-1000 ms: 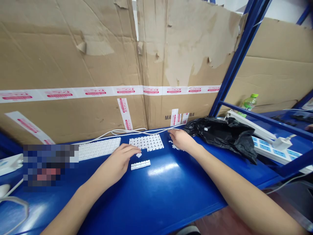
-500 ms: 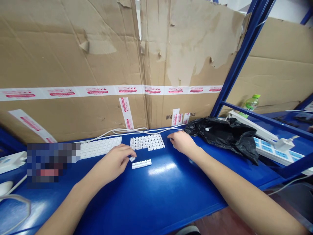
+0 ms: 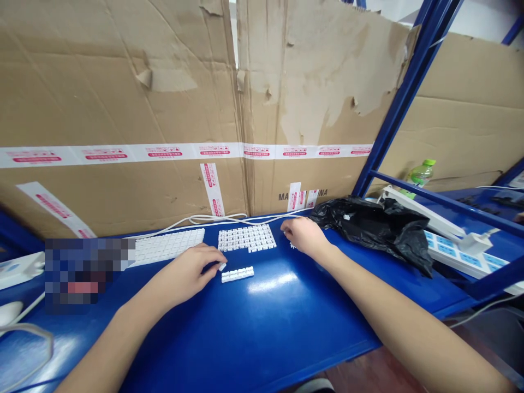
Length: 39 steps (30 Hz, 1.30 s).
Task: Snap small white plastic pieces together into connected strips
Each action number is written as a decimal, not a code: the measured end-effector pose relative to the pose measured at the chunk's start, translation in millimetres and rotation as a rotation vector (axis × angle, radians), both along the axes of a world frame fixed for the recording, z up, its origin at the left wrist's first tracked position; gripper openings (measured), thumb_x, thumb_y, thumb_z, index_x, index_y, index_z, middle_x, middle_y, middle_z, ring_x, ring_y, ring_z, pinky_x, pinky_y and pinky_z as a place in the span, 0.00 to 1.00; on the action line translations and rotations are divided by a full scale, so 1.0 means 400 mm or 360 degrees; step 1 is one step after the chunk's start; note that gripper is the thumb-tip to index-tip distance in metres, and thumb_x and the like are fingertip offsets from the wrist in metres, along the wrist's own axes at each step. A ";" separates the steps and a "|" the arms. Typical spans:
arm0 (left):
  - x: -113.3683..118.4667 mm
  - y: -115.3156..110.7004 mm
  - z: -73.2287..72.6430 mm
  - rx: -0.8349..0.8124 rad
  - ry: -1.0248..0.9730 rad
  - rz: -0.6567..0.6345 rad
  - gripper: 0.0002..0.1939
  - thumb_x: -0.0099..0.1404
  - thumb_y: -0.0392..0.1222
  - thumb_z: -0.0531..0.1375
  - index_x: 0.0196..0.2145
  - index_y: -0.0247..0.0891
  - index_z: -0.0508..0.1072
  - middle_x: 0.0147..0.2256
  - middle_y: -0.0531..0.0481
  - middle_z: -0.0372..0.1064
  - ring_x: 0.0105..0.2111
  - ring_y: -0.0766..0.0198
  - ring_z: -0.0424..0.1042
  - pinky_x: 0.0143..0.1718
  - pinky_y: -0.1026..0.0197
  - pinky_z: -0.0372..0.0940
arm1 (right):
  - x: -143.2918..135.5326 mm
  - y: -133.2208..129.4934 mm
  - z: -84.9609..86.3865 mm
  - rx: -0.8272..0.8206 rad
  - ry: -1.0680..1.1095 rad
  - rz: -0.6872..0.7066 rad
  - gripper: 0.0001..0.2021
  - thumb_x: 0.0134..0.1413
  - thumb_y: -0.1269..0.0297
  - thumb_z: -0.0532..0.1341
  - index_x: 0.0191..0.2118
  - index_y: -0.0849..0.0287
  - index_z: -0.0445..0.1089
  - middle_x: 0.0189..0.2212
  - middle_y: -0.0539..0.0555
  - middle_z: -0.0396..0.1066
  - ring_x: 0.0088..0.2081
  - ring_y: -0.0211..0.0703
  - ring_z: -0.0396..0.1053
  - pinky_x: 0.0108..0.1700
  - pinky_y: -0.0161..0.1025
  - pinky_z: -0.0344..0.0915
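Observation:
My left hand [image 3: 196, 267] is closed in a pinch on a small white block [image 3: 222, 267], whose end shows past the fingertips. Just right of it, a short row of white blocks [image 3: 237, 274] lies on the blue table [image 3: 262, 327]. Behind that row, many small white blocks [image 3: 246, 238] lie side by side in a flat grid. My right hand [image 3: 303, 236] rests on the table right of the grid, its fingers bent down and together. Small white bits show beneath it, but what its fingertips hold, if anything, is hidden.
A white keyboard [image 3: 167, 245] lies left of the grid, with white cables [image 3: 216, 219] behind it. A crumpled black plastic bag [image 3: 376, 226] and a power strip [image 3: 462, 254] lie at right. Cardboard [image 3: 164, 109] walls the back; a blue post [image 3: 405, 98] rises at right.
My left hand has shifted slightly left and the small block in its fingers has tilted. My right hand's fingers have moved slightly. The row and grid have stayed in place.

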State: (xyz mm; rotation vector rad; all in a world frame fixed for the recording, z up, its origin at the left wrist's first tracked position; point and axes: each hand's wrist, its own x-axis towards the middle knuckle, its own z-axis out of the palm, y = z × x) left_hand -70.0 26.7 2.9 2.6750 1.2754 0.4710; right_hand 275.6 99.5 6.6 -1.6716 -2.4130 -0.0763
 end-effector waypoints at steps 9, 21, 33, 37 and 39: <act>0.001 -0.013 0.012 0.0038 -0.0048 0.0100 0.16 0.78 0.47 0.57 0.50 0.45 0.85 0.48 0.45 0.85 0.49 0.49 0.81 0.53 0.49 0.75 | 0.007 0.009 0.004 0.0077 0.0198 0.0051 0.12 0.68 0.75 0.60 0.50 0.58 0.79 0.49 0.60 0.82 0.47 0.50 0.80 0.48 0.36 0.67; -0.007 -0.005 0.011 0.0065 -0.0168 0.0186 0.13 0.72 0.47 0.62 0.48 0.45 0.85 0.45 0.45 0.86 0.43 0.50 0.85 0.47 0.50 0.79 | 0.016 0.022 -0.002 0.0087 0.0430 0.0171 0.11 0.65 0.78 0.64 0.47 0.60 0.80 0.45 0.58 0.81 0.43 0.45 0.78 0.47 0.36 0.68; 0.095 -0.040 0.028 0.0057 -0.0937 0.0201 0.09 0.72 0.46 0.66 0.46 0.42 0.84 0.46 0.46 0.83 0.42 0.57 0.85 0.50 0.54 0.84 | -0.050 -0.052 0.014 0.0080 0.1027 0.0741 0.11 0.64 0.79 0.66 0.40 0.56 0.84 0.41 0.53 0.83 0.43 0.43 0.81 0.51 0.39 0.76; 0.123 -0.049 0.015 -0.0076 -0.1072 0.0196 0.07 0.70 0.45 0.68 0.44 0.42 0.83 0.44 0.47 0.84 0.41 0.56 0.87 0.48 0.54 0.85 | -0.094 -0.116 0.013 0.0032 0.1377 0.0986 0.07 0.67 0.74 0.68 0.42 0.55 0.83 0.39 0.52 0.82 0.40 0.40 0.81 0.46 0.37 0.78; 0.135 -0.056 0.009 -0.0176 -0.1134 0.0228 0.08 0.69 0.45 0.69 0.45 0.43 0.82 0.42 0.48 0.85 0.41 0.54 0.88 0.46 0.54 0.85 | -0.109 -0.138 0.007 -0.0003 0.1508 0.0983 0.03 0.66 0.69 0.70 0.43 0.55 0.82 0.38 0.51 0.81 0.37 0.39 0.80 0.43 0.36 0.79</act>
